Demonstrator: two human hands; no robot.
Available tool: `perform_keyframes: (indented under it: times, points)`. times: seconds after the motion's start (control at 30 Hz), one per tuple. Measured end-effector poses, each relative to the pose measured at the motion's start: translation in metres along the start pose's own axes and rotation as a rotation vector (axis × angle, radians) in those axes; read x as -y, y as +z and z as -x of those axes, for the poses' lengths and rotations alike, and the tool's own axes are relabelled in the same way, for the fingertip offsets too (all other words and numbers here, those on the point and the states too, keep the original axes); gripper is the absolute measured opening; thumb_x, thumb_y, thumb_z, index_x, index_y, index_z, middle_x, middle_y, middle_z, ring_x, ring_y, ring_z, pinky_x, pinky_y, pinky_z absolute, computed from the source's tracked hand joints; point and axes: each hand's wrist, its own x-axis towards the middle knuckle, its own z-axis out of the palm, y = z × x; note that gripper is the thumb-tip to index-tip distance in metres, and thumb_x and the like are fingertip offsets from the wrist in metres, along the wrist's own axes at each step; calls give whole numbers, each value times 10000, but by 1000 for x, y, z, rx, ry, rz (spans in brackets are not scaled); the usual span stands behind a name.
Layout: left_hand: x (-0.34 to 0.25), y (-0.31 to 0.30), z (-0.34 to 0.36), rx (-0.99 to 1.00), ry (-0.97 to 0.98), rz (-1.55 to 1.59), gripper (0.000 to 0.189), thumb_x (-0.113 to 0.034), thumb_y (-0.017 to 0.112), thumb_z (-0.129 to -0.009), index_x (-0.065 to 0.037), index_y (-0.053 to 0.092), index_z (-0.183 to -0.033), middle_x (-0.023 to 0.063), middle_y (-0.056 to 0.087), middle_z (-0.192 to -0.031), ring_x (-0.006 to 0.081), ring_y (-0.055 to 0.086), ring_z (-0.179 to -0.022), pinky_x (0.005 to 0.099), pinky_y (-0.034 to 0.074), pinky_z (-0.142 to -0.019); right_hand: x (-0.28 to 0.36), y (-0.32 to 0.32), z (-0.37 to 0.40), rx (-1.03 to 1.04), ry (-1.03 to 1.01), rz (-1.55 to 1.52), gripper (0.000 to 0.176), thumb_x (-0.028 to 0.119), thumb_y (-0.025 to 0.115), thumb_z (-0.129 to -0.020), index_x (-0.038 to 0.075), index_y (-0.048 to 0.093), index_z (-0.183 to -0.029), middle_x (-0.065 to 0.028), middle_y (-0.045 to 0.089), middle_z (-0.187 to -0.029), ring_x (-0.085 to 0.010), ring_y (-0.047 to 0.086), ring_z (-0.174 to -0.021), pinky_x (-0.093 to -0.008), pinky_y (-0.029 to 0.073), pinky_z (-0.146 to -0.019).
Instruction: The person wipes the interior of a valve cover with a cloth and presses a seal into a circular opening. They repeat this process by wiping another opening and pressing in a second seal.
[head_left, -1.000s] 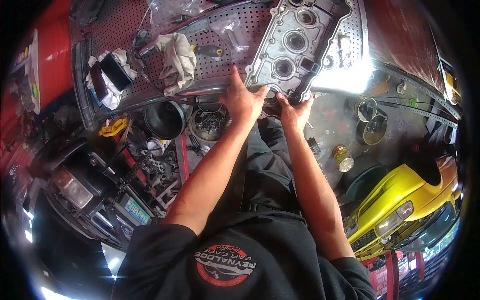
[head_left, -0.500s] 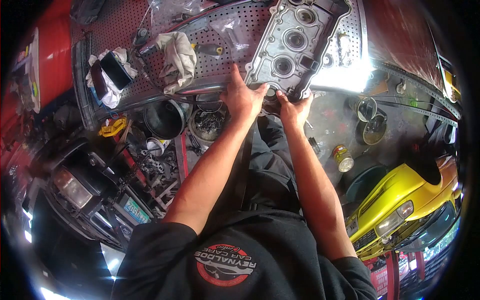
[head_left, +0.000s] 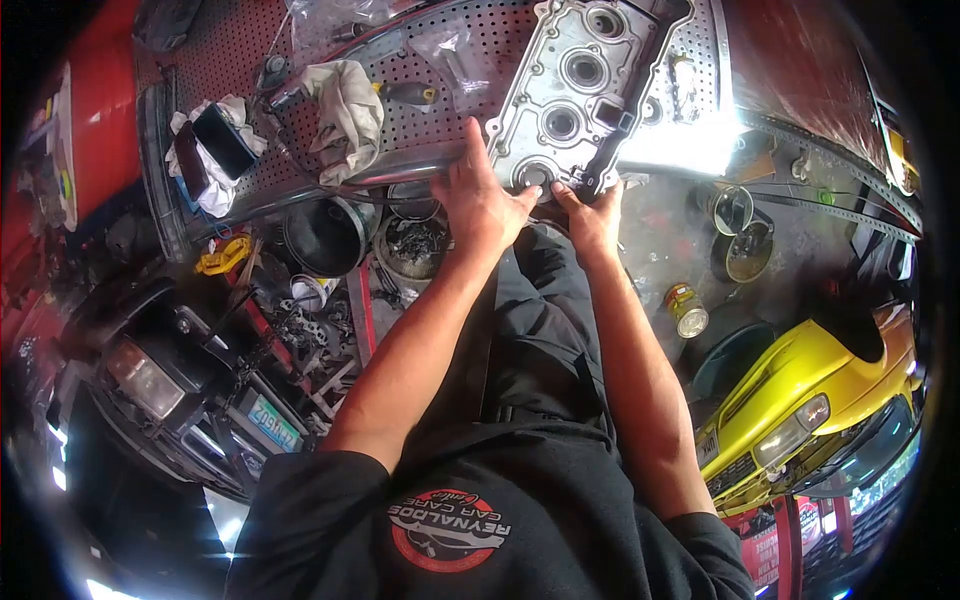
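Observation:
A grey metal engine valve cover with a row of round openings lies tilted on the perforated metal bench, its near end jutting past the bench edge. My left hand grips the near left corner, thumb by the nearest round opening and index finger stretched forward along the side. Around the near right corner, my right hand is closed, thumb on top and fingers hidden beneath. Left of the cover are a screwdriver with a black and yellow handle, a crumpled cloth and a clear plastic bag.
A phone lies on a white rag at the bench's left. Below the bench stand a black bucket and a bin of scraps. A tin can is on the floor. Black and yellow car fronts flank me.
My left thumb has slid back toward me, uncovering more of the nearest round opening. Both hands keep hold of the valve cover. The whole view has shifted slightly.

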Motion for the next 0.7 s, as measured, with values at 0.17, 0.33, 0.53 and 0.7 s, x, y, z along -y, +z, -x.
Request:
perform_keyframes:
  times: [0.17, 0.33, 0.53, 0.7]
  points:
    - [-2, 3, 0, -19, -2, -73, 1335, -389, 925, -656, -71, 56, -1618, 268, 465, -1489, 399, 450, -1385, 624, 228, -1142, 3, 4, 0, -21, 14, 13, 798, -34, 806, -791, 21, 325, -1425, -115, 598, -1223, -197, 616, -1082, -324, 519, -945]
    - [-1, 7, 0, -23, 29, -104, 1330, -392, 925, -658, -72, 64, -1620, 268, 492, -1457, 408, 491, -1334, 635, 277, -1100, 7, 8, 1, -70, -9, 69, 772, -36, 810, -776, 29, 349, -1392, -121, 614, -1187, -189, 636, -1036, -319, 538, -902]
    - [-1, 7, 0, -51, 50, -107, 1337, -389, 922, -663, -59, 48, -1619, 267, 501, -1448, 411, 509, -1313, 638, 301, -1080, 13, 9, 3, -65, 6, 45, 763, -32, 812, -772, 21, 353, -1379, -132, 626, -1170, -185, 654, -989, -308, 551, -866]
    - [2, 10, 2, -80, 91, -103, 1372, -394, 921, -664, -54, -2, -1619, 267, 518, -1417, 405, 524, -1285, 630, 307, -1073, 11, 10, 4, -76, -30, 41, 848, -16, 820, -780, 8, 281, -1434, -141, 640, -1154, -191, 658, -996, -317, 554, -858]
